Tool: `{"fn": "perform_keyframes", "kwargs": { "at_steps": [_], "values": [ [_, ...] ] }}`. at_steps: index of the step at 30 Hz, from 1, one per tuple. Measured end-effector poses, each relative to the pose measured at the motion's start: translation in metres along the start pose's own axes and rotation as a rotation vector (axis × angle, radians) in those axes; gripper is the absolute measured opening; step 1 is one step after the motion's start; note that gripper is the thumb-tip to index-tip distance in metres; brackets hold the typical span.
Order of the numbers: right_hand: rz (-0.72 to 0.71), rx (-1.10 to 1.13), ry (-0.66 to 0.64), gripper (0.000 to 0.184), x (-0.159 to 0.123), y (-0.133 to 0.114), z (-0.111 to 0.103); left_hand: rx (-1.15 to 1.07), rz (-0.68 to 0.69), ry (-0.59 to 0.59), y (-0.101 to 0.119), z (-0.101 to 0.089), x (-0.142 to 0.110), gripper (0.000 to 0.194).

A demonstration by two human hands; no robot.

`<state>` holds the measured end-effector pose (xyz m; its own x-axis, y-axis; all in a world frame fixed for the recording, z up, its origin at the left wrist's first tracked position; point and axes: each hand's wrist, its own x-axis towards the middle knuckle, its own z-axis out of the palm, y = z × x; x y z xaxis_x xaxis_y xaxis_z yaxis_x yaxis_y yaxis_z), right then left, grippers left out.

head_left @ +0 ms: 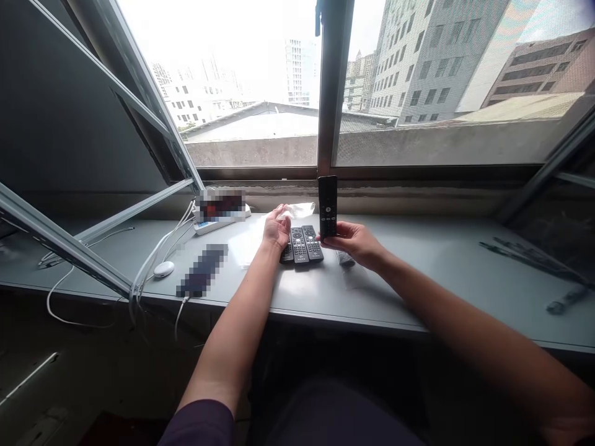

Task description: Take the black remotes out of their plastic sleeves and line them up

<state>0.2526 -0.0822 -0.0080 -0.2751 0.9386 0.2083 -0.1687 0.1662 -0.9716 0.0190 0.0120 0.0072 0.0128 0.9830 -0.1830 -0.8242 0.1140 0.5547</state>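
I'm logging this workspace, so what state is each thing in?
Raised remote: upright, buttons facing camera
Right hand: gripping raised remote
Left hand: holding clear plastic
Clear plastic: lifted
Three remotes: lying side by side, buttons up
Power strip: partly obscured, on or off unclear

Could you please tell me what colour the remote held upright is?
The remote is black, shown best in the head view.
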Motion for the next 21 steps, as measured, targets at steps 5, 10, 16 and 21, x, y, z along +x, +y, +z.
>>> {"fn": "perform_keyframes", "kwargs": {
  "at_steps": [5, 10, 16, 21],
  "values": [
    [-0.010, -0.027, -0.033, 0.050, -0.0001, 0.0010, -0.0007, 0.005, 0.010, 0.013, 0.0001, 0.0020, -0.0017, 0.006],
    [0.004, -0.022, -0.039, 0.052, 0.0004, 0.0028, -0.0014, 0.013, 0.008, 0.018, 0.0000, 0.0022, -0.0023, 0.008],
    [0.001, 0.007, -0.070, 0.052, 0.0007, 0.0027, -0.0005, 0.003, 0.009, 0.014, 0.0003, 0.0025, -0.0025, 0.011],
    [-0.007, 0.010, -0.074, 0.051, -0.0009, -0.0014, 0.0014, -0.010, 0.022, 0.009, -0.0001, 0.0029, -0.0026, 0.006]
  ]
}}
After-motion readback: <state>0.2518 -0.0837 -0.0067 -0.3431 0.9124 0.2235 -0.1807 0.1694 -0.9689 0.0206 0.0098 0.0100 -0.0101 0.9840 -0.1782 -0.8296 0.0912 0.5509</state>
